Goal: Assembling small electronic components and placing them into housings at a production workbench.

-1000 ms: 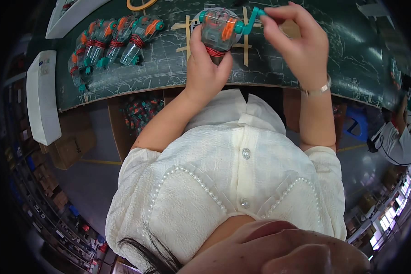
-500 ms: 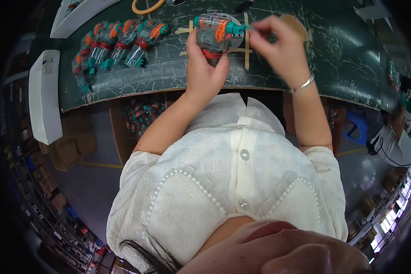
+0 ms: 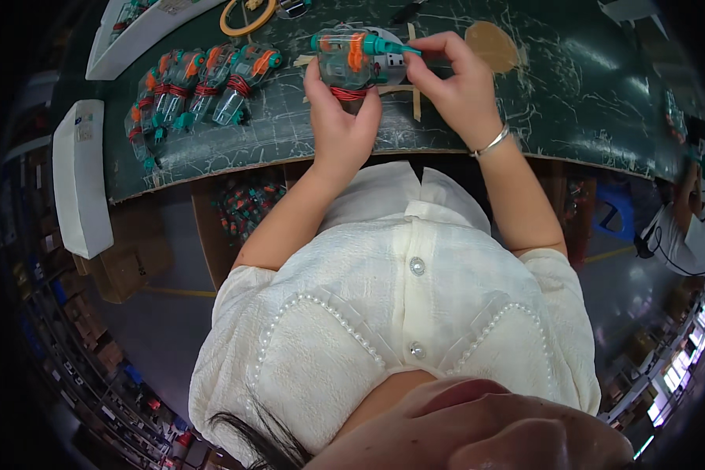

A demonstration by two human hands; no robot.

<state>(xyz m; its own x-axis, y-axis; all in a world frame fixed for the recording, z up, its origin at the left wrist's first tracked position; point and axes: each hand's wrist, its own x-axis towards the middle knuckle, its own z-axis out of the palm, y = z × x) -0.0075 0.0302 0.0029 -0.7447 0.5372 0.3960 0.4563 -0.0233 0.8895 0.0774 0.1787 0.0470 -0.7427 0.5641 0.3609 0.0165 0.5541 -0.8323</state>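
Note:
My left hand [image 3: 341, 125] is wrapped round the lower part of a clear plastic device [image 3: 343, 69], which has orange and teal-green parts and a bundle of red wire near its base. The device is held up over the table with its green nozzle-like end [image 3: 392, 47] pointing right. At the thin tip of that end, the thumb and fingers of my right hand [image 3: 458, 82] are pinched together. To the left, several similar clear devices [image 3: 239, 78] with red wire lie in a slanted row on the table.
The dark green, scratched table [image 3: 572, 117] curves across the front. Strips of beige tape [image 3: 414, 102] frame a pale disc behind the device. A yellow tape roll [image 3: 247, 17], a round tan patch [image 3: 492, 45] and a white tray [image 3: 145, 31] are farther off. Below, a box holds more devices [image 3: 247, 207].
Both hands and the device have shifted slightly left. My right hand has come closer to the device, its fingers now at the green tip.

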